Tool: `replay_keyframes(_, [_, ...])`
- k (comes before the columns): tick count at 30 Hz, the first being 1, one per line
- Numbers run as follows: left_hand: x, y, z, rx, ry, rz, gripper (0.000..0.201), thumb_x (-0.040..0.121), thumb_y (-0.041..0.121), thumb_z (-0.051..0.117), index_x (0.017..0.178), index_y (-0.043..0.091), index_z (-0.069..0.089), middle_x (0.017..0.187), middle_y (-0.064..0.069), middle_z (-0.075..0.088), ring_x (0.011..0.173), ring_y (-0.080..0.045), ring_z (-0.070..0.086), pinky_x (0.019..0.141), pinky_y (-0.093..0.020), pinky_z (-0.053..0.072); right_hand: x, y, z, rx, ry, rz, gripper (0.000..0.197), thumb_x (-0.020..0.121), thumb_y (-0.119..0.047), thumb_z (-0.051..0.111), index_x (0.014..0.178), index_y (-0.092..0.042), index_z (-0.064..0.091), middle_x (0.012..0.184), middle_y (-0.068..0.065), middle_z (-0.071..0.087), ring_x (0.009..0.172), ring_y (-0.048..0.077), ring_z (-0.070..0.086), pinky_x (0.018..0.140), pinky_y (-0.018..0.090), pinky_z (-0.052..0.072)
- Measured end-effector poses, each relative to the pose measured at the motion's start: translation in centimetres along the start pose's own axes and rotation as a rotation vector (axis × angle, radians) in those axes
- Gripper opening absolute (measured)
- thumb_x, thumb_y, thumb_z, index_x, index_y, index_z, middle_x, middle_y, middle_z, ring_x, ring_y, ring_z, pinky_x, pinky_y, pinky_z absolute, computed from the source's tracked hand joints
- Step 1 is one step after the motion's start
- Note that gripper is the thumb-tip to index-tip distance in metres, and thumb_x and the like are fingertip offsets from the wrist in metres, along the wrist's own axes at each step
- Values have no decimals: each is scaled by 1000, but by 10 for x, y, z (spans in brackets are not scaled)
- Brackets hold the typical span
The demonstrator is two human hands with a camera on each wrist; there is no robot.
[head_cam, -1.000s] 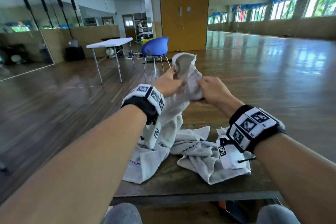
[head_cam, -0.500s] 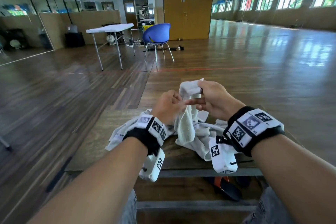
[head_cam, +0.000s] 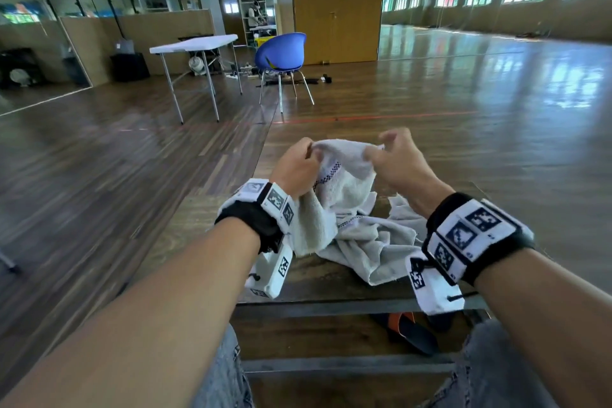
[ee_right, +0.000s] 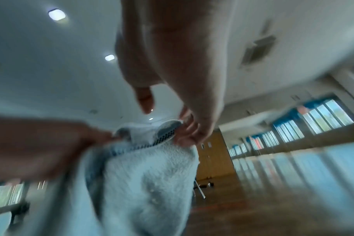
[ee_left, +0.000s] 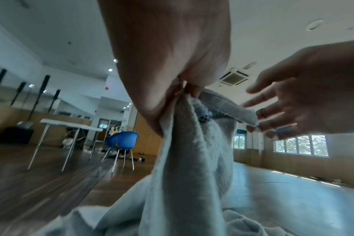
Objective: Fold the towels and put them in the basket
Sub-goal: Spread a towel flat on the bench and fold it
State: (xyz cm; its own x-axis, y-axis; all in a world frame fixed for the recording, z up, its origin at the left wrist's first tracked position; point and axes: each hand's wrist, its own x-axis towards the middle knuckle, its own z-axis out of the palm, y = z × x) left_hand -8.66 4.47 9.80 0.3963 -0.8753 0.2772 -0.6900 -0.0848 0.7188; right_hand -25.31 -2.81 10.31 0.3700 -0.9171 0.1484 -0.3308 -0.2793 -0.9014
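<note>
- Compared with a second earlier, both hands had come down from head height and drawn apart, so the towel point(head_cam: 344, 182) no longer stood bunched in one tall wad but stretched between them along its top hem.
- Left hand point(head_cam: 295, 166) pinched one end of that hem, fingers curled tight on the cloth; the left wrist view showed the fabric hanging straight down from that pinch.
- Right hand point(head_cam: 395, 161) held the other end only by the tips of its lower fingers point(ee_left: 262, 126), while its upper fingers stood spread and free of the cloth.
- Most of the towel hung down and lay crumpled on the wooden bench point(head_cam: 308, 281), just near of the hands; whether a second towel lay in that heap I could not tell.
- No basket showed in any view.
- Risk, as I judged it: the right hand's light fingertip hold could slip if the hem were pulled taut, dropping that corner back into the heap.
- Crumpled cloth below could also snag or drag along when lifted, spoiling a clean fold.
</note>
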Motion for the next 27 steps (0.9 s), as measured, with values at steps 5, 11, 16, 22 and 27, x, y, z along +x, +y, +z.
replay_keyframes(5, [5,21,-10,51,-185,122,22,87,10,62,105,3,52,94,-14,58,79,-19,51,72,-41,47,-9,14,18,-454,-117,-345,67,79,-34,72,138,-34,39,120,-5,21,109,15,18,103,40,30])
replay_keyframes(11, [-2,7,-30,225,-245,194,24,83,6,66,102,16,54,86,6,58,68,-10,55,55,-16,40,3,12,13,-422,142,-399,1,95,-29,57,95,-28,56,116,1,35,106,18,25,96,37,32])
replay_keyframes(16, [-8,-35,-49,294,165,168,12,85,15,73,95,11,68,89,-2,69,78,-20,63,66,-24,49,16,8,1,-193,217,-580,10,101,-16,47,92,-17,52,78,-5,60,74,11,52,62,17,36])
replay_keyframes(22, [-19,-88,-55,196,210,50,24,91,14,55,106,12,74,101,-10,74,92,-28,66,75,-33,48,25,41,9,-256,-12,-435,23,104,-21,52,86,-7,51,66,-3,47,58,8,41,55,20,34])
replay_keyframes(27, [-31,-135,-6,200,-285,-296,30,101,10,42,115,4,68,120,-13,67,113,-28,61,91,-32,46,22,99,30,-659,-689,-139,35,105,-27,51,71,-18,52,74,-2,51,64,9,43,62,26,35])
